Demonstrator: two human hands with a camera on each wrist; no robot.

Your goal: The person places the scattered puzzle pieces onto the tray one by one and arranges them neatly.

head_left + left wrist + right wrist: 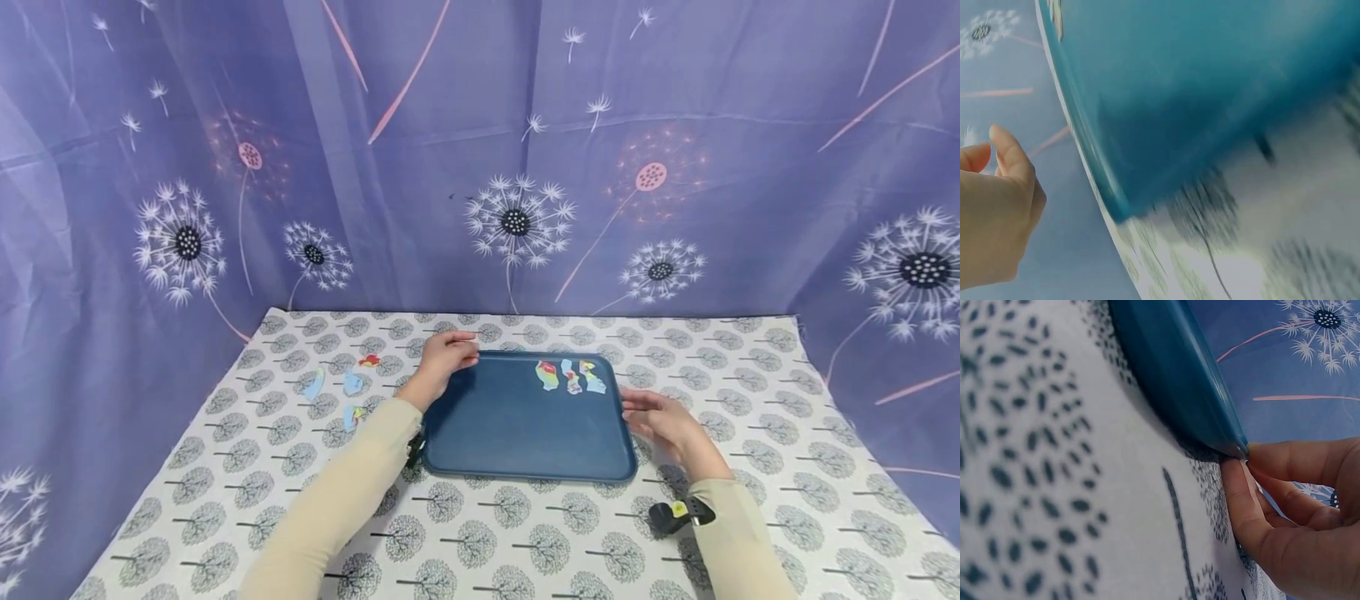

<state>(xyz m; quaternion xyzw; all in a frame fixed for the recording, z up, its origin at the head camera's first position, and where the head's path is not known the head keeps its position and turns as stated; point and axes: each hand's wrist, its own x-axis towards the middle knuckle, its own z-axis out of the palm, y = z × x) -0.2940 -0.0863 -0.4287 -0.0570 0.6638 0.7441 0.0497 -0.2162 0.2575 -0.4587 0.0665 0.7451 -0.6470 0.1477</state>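
Note:
A dark blue rectangular tray [525,433] lies on the patterned cloth. Three colourful, irregular flat pieces [547,375] that look like puzzle pieces sit near its far right corner. My right hand [666,423] is at the tray's right side; in the right wrist view its thumb and forefinger [1291,464] pinch the tray rim [1235,447]. Over the far left corner is my left hand [446,360], fingers loosely bent and hiding that corner. The left wrist view has this hand [997,212] apart from the tray, holding nothing visible.
Several similar pieces [353,383], light blue, red and yellow, lie scattered on the tree-print tablecloth [480,533] left of the tray. A purple dandelion curtain [420,208] hangs behind and at both sides. A black wrist device [667,517] is by the right sleeve.

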